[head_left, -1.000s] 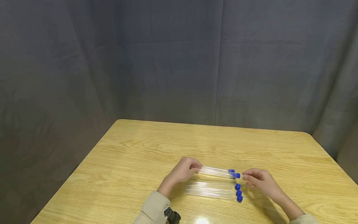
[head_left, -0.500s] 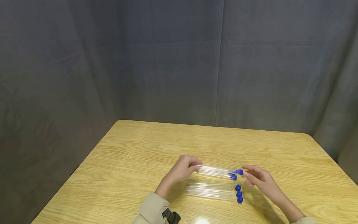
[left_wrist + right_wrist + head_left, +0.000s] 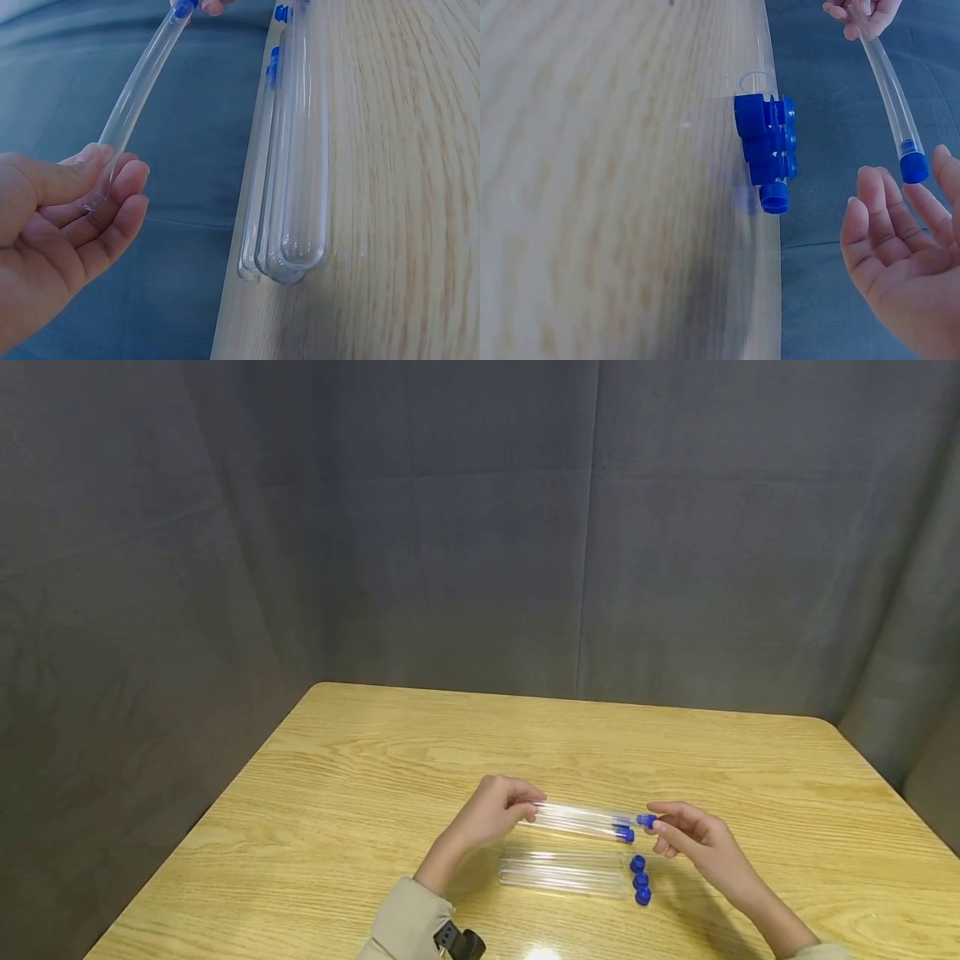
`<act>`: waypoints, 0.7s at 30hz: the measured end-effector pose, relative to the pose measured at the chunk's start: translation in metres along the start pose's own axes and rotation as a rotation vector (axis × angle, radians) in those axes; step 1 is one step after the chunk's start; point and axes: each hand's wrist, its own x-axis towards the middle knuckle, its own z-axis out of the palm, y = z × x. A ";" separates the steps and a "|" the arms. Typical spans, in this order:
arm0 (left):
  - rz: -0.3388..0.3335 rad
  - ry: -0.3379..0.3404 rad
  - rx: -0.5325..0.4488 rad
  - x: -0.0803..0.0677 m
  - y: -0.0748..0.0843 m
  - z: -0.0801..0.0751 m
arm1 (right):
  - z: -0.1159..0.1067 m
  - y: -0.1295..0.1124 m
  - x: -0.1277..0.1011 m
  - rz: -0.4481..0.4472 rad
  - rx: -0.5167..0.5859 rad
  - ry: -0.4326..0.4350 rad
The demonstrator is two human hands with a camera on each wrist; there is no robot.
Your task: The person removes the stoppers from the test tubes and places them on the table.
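Observation:
My left hand (image 3: 491, 814) pinches a clear test tube (image 3: 137, 94) near its rounded end and holds it above the table, lying nearly sideways. A blue cap (image 3: 914, 168) sits at the mouth of this tube, its narrow plug showing through the clear wall. Thumb and forefinger of my right hand (image 3: 697, 843) are at either side of that cap; the other fingers are loosely bent. Under the raised tube lies another tube with a blue cap (image 3: 624, 834). Several uncapped tubes (image 3: 562, 871) lie side by side nearer to me.
Three loose blue caps (image 3: 641, 880) stand in a row just right of the open tube ends. Everything lies on a wood-grain table (image 3: 375, 735). A grey curtain (image 3: 450, 527) hangs behind it and along the sides. A black device (image 3: 459, 941) is at the left sleeve.
The tube's capped end has risen slightly and shifted right. My right hand, apart from the cap a second ago, has come onto it. The loose caps and the uncapped tubes stay put.

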 end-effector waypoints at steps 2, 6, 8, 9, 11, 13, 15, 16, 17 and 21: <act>0.001 0.001 -0.010 -0.001 0.001 0.000 | 0.000 0.000 0.000 -0.006 0.016 -0.003; 0.005 0.004 -0.027 -0.002 0.003 -0.001 | 0.000 -0.001 0.000 -0.021 0.045 -0.010; 0.004 0.003 -0.038 -0.003 0.004 -0.002 | 0.000 -0.001 -0.001 -0.030 0.056 -0.012; 0.004 0.002 -0.041 -0.003 0.004 -0.002 | 0.000 -0.001 -0.001 -0.034 0.062 -0.015; 0.002 -0.002 -0.044 -0.004 0.006 -0.004 | 0.000 -0.001 -0.001 -0.043 0.072 -0.017; 0.000 -0.006 -0.044 -0.004 0.007 -0.005 | 0.001 -0.001 0.000 -0.054 0.088 -0.015; 0.004 -0.010 -0.047 -0.005 0.008 -0.007 | 0.001 -0.001 0.000 -0.066 0.101 -0.014; 0.005 -0.012 -0.047 -0.006 0.009 -0.008 | 0.001 -0.002 0.000 -0.072 0.106 -0.012; 0.007 -0.015 -0.048 -0.006 0.009 -0.008 | 0.001 -0.002 0.000 -0.076 0.111 -0.011; 0.014 -0.025 -0.055 -0.007 0.011 -0.010 | 0.002 -0.005 0.000 -0.094 0.108 -0.008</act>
